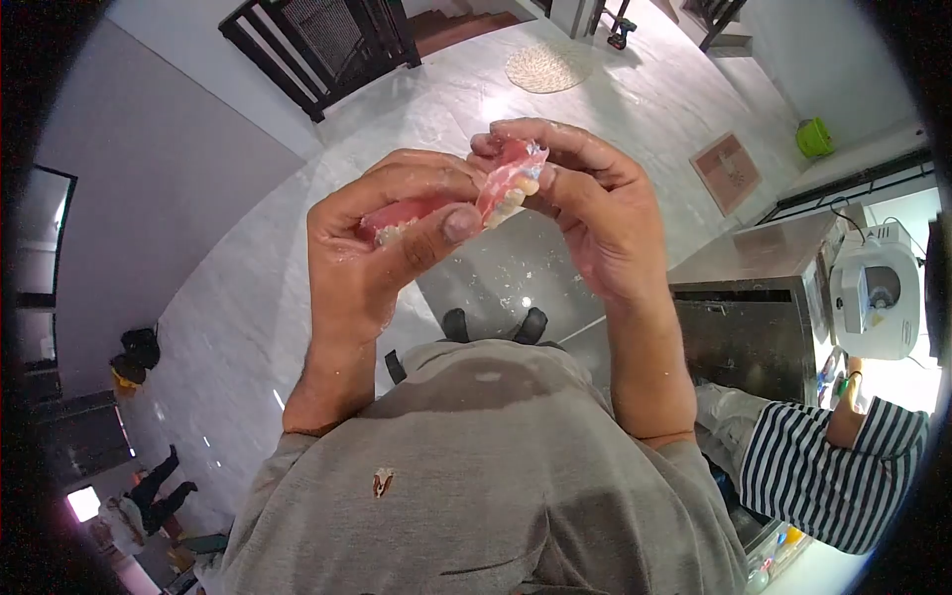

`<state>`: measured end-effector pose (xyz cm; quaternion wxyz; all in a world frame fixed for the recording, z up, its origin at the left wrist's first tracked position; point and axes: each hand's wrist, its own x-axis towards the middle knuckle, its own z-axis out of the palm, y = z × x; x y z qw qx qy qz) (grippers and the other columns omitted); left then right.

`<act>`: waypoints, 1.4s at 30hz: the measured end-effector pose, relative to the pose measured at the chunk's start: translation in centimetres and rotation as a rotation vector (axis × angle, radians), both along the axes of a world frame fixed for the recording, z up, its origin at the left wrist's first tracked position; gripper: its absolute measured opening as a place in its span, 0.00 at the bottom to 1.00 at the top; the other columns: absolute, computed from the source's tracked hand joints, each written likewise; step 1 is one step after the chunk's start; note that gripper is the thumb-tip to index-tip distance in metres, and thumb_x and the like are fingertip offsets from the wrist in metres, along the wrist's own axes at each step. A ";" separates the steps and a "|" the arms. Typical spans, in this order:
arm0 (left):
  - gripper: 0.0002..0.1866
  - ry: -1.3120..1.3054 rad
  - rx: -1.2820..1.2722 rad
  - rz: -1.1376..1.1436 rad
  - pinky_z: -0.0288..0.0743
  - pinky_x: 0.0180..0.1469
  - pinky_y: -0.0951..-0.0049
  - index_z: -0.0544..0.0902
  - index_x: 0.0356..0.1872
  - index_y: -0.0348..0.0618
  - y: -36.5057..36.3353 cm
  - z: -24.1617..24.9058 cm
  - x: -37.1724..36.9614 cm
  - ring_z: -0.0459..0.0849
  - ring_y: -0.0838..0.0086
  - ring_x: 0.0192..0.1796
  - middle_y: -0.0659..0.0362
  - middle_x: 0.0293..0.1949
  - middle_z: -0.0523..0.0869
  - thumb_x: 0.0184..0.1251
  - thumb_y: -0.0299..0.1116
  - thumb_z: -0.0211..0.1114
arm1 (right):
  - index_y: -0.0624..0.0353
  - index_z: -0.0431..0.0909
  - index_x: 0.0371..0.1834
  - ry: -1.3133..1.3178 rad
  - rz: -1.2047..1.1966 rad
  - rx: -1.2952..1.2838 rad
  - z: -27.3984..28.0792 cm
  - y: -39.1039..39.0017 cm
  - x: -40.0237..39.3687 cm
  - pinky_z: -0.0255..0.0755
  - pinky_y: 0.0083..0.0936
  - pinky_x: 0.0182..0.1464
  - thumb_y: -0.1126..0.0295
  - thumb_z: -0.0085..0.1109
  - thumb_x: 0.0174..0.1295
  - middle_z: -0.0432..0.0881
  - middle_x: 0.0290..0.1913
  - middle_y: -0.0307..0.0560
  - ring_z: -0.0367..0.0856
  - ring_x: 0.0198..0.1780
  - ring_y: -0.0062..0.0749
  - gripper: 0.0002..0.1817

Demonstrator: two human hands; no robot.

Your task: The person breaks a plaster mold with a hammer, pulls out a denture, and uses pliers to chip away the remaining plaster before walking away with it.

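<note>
My left hand (382, 213) is closed around a pink denture (407, 211), with a row of pale teeth showing under the fingers. Between the fingertips and thumb of my right hand (600, 203) is a second pink denture part (504, 188), tilted upright, its yellowish-white teeth facing down and right. Bits of whitish film cling to its upper end. My left thumb tip lies close to the lower end of this part. Whether the two parts are joined cannot be seen, since my left fingers cover the place between them. Both hands are raised in front of my chest.
A person in a striped shirt (823, 476) is at the right, near a metal cabinet (739, 258) and a white machine (878, 288). Another person (149, 511) is far left. A round mat (547, 67) and a drill (622, 35) are on the floor ahead.
</note>
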<state>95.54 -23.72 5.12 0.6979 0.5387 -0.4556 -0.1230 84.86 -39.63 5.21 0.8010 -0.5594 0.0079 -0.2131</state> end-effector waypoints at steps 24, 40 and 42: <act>0.18 0.473 -0.078 -0.037 0.77 0.39 0.74 0.82 0.48 0.33 -1.6 -0.5 0.1 0.83 0.75 0.38 0.52 0.42 0.87 0.65 0.38 0.66 | 0.62 0.59 0.68 -0.441 -0.412 -0.632 1.8 1.7 -0.6 0.75 0.32 0.56 0.85 0.68 0.49 0.69 0.63 0.62 0.82 0.52 0.37 0.41; 0.31 1.250 -0.365 -0.771 0.70 0.67 0.54 0.50 0.69 0.23 -1.8 1.0 1.5 0.70 0.43 0.65 0.35 0.58 0.72 0.72 0.36 0.41 | 0.63 0.73 0.44 -0.107 -0.128 0.400 1.2 0.2 -1.1 0.80 0.24 0.34 0.73 0.52 0.65 0.75 0.37 0.43 0.77 0.36 0.21 0.08; 0.28 1.198 -0.363 -0.520 0.66 0.70 0.55 0.56 0.67 0.23 -1.9 1.7 0.5 0.68 0.44 0.66 0.36 0.59 0.71 0.77 0.39 0.43 | 0.62 0.75 0.45 0.151 -0.287 0.098 2.1 0.9 -1.7 0.75 0.14 0.26 0.74 0.57 0.62 0.75 0.33 0.39 0.75 0.30 0.14 0.09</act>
